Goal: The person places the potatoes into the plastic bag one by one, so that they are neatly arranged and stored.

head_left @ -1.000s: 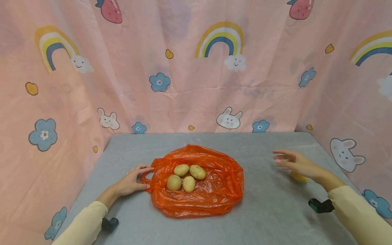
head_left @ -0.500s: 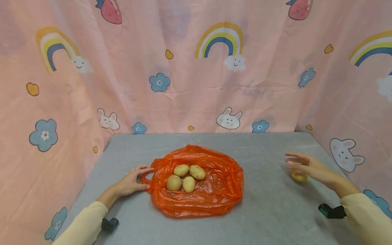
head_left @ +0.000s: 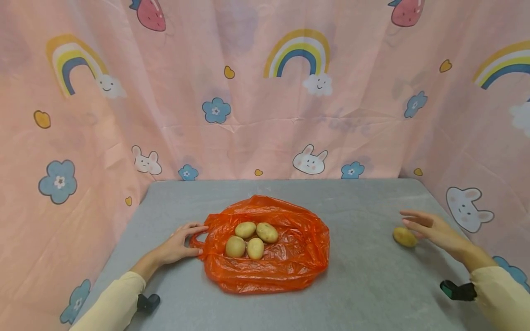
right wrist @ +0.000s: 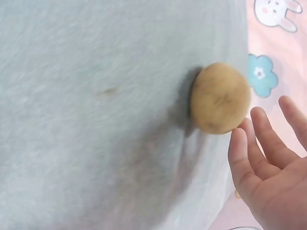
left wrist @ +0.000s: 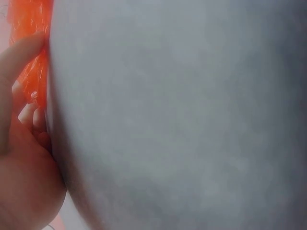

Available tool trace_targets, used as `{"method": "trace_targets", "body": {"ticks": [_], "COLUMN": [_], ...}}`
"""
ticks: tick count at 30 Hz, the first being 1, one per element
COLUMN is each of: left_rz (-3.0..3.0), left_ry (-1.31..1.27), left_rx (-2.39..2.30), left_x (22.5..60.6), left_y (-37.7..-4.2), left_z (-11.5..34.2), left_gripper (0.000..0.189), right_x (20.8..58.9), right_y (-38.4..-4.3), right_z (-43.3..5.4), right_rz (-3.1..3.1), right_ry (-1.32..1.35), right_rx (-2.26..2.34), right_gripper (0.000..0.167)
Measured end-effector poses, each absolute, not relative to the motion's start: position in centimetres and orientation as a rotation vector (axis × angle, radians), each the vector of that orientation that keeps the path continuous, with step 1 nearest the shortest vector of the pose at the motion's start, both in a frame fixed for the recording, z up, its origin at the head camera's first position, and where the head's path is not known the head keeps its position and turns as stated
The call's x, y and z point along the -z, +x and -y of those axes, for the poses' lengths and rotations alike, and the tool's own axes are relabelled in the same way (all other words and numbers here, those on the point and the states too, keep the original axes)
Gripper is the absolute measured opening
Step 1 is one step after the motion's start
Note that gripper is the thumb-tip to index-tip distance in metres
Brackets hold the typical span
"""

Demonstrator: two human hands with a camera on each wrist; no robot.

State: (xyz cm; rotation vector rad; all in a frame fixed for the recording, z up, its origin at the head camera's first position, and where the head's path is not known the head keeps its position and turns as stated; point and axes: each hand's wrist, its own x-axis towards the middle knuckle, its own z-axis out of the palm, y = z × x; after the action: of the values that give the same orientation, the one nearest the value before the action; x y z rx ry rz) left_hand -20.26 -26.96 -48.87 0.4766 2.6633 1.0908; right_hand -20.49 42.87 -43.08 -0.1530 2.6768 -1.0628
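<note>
An orange plastic bag [head_left: 285,280] lies on the table with its mouth spread, and several potatoes [head_left: 255,248] sit grouped toward its left side. At the bag's left handle, my left hand [head_left: 179,244] rests with fingers and thumb spread apart, their tips touching the plastic. The left wrist view shows the thumb [left wrist: 24,55] against the orange film. A single potato [head_left: 405,236] lies on the table at the right. Just beside it hovers my right hand [head_left: 440,234], fingers extended and nothing in its grasp. In the right wrist view the fingertips are right at the potato's edge [right wrist: 220,98].
The grey table [head_left: 352,294] runs back to a pink patterned curtain [head_left: 265,138], which also hangs along both sides. A dark wrist camera [head_left: 457,290] juts from the right sleeve, another dark wrist camera [head_left: 148,303] from the left.
My right hand has moved right and slightly toward me, past the lone potato, which now shows more fully. The left hand, the bag and the potatoes in it have stayed put.
</note>
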Motion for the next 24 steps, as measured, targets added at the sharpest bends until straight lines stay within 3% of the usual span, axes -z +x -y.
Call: {"method": "trace_targets", "body": {"ticks": [24], "left_rz": [-2.663], "left_ry": [0.469], "left_rx": [-1.094], "left_x": [48.9], "left_y": [-20.2], "left_z": [27.0], "left_gripper": [0.065], "right_x": [45.0], "right_y": [-19.9], "right_z": [-43.5], "right_rz": [-2.627], "right_ry": [-0.216], "right_rx": [0.950], "right_gripper": [0.063]}}
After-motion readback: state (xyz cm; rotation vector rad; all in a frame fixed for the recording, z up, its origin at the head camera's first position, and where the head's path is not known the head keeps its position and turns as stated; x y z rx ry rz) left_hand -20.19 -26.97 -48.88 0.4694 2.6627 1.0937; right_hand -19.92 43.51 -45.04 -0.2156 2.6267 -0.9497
